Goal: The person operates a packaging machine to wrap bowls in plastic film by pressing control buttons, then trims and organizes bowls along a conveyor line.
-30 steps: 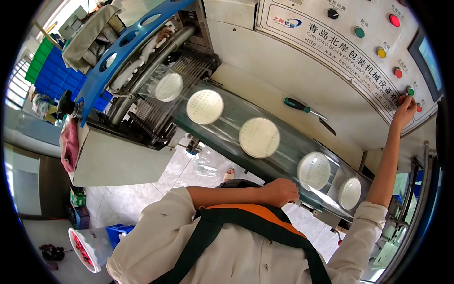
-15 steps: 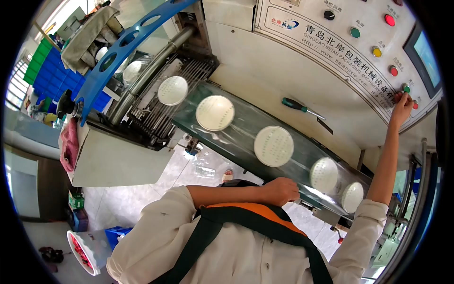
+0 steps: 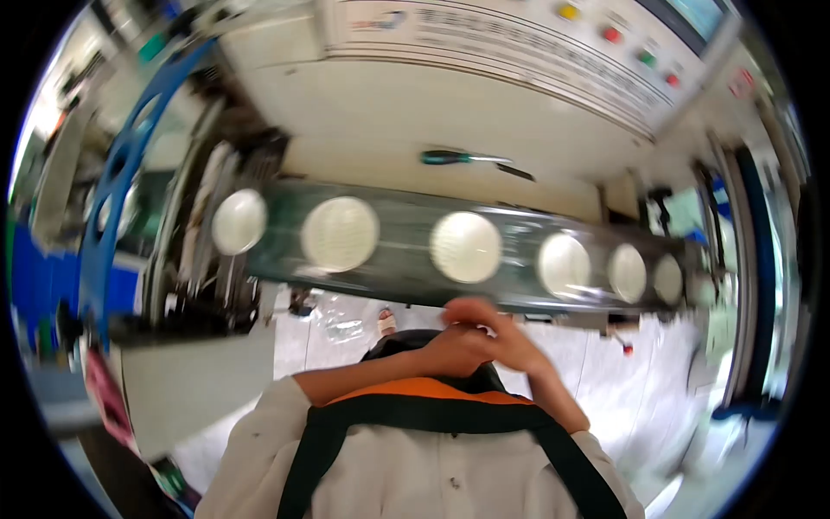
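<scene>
Where white discs lie, the conveyor stretches lengthwise left to right.

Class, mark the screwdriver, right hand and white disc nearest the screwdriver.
Screwdriver (image 3: 455, 157), head view: its handle.
Right hand (image 3: 504, 336), head view: its back.
White disc (image 3: 466, 247), head view: its upper face.

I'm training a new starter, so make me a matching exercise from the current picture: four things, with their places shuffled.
Things:
1. Right hand
2. White discs
3. Screwdriver
4. Pink cloth

Places:
A. Between the control panel and the green conveyor
B. At the picture's left, by a pale cabinet
C. Close to the left hand
D. In a row along the conveyor

Pairs: 1-C; 2-D; 3-A; 4-B
</scene>
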### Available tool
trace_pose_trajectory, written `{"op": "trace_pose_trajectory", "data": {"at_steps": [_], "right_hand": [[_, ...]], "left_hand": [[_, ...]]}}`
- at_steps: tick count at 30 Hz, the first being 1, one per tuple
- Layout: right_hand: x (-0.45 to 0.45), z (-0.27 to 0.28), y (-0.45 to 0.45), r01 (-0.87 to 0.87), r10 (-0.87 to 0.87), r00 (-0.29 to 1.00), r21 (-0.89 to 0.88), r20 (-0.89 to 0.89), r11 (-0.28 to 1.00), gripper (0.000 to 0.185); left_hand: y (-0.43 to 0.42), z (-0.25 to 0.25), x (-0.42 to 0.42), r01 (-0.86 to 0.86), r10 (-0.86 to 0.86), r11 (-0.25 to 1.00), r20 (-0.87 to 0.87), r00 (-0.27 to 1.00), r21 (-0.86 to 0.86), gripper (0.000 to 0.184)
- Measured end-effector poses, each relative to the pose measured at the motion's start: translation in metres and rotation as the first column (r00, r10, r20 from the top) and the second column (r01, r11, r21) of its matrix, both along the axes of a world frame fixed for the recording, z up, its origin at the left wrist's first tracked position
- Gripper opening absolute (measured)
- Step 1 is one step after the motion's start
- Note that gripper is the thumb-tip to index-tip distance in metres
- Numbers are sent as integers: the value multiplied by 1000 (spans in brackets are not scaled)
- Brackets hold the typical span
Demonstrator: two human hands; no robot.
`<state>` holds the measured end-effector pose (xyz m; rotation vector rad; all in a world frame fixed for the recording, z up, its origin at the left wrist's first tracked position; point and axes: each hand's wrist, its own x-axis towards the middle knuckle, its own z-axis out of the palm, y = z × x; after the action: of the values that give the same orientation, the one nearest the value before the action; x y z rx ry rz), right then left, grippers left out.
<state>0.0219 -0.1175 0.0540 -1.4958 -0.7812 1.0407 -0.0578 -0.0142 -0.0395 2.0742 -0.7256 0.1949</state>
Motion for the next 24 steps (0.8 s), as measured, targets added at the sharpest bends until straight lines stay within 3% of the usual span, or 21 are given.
{"op": "trace_pose_trajectory", "data": {"at_steps": [1, 3, 5, 7, 10, 14, 18, 24], "right_hand": [[-14, -7, -3, -45, 48, 997, -47, 65, 998, 41], [-32, 0, -15, 63, -65, 997, -55, -30, 997, 46], [-49, -6, -35, 184, -186, 982, -56, -33, 981, 48], [-62, -6, -52, 151, -153, 988, -93, -12, 984, 51], [-81, -4, -74, 175, -182, 983, -148, -35, 973, 53], [-101, -24, -109, 236, -236, 971, 10, 45, 972, 52], [-126, -35, -169, 342, -337, 937, -55, 87, 938, 50], [-161, -42, -246, 416, -414, 908, 29, -69, 909, 49]], "left_hand": [[-7, -16, -6, 21, -24, 999, -55, 998, -50, 10], [-10, -16, -11, 130, -143, 984, -104, 984, -118, 11], [-9, 9, -14, 289, -270, 957, -316, 910, 16, 19], [-31, -34, -33, 366, -357, 931, -218, 908, -2, 20], [-43, -29, -34, 434, -431, 901, -90, 898, 22, 22], [-73, -7, -38, 483, -474, 872, -111, 874, 83, 21], [-132, 3, -56, 476, -462, 873, -132, 877, 106, 20], [-210, -4, -86, 459, -449, 887, -139, 883, 48, 19]]}}
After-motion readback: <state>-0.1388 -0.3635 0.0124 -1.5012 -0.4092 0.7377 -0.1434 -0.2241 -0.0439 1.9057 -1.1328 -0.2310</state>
